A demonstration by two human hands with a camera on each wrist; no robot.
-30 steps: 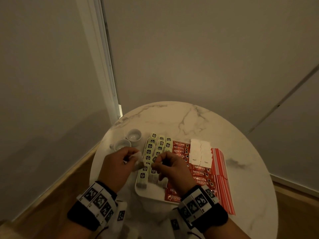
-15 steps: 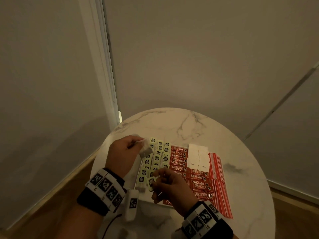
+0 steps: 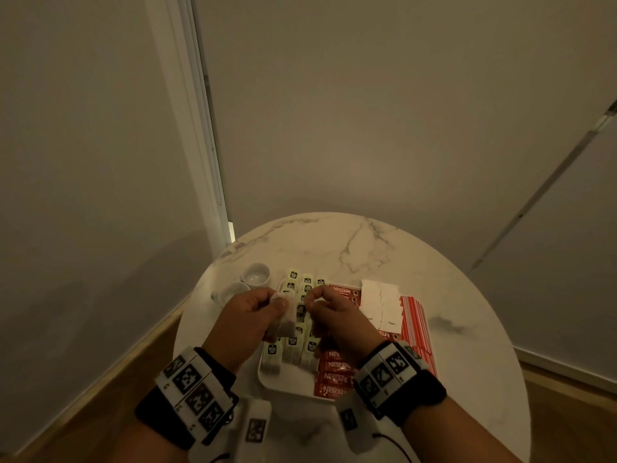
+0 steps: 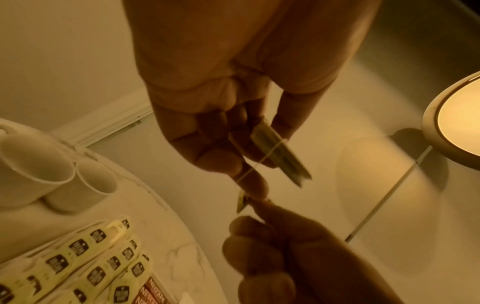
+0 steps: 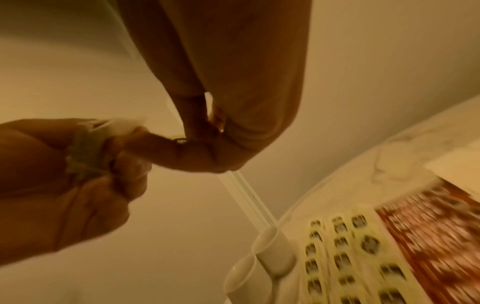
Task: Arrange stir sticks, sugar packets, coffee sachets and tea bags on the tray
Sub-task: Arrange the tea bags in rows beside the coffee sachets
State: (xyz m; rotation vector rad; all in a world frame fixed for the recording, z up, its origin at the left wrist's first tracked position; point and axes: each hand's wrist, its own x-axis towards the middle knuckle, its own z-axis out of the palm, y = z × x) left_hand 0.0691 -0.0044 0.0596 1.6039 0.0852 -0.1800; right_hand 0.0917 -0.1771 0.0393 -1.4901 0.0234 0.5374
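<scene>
A white tray (image 3: 280,387) carries rows of pale green tea bags (image 3: 292,350), red coffee sachets (image 3: 335,379), white sugar packets (image 3: 380,302) and red-striped stir sticks (image 3: 415,322). Above the tea bag rows my left hand (image 3: 277,300) holds a loose tea bag (image 3: 286,317) between thumb and fingers. My right hand (image 3: 312,295) pinches that bag's small tag. In the left wrist view the tea bag (image 4: 280,156) hangs from my left hand, and its string runs down to the tag (image 4: 241,202). The right wrist view is blurred; it shows the tea bag (image 5: 88,148) in my left hand.
The tray sits on a round marble table (image 3: 367,242) in a corner between walls. Two small white cups (image 3: 255,274) stand on the table just left of the tray. A lit round lamp (image 4: 457,119) shows in the left wrist view.
Half a second ago my hands were apart, the left raised with the tea bag and the right lower down. Both have come together over the tea bag rows.
</scene>
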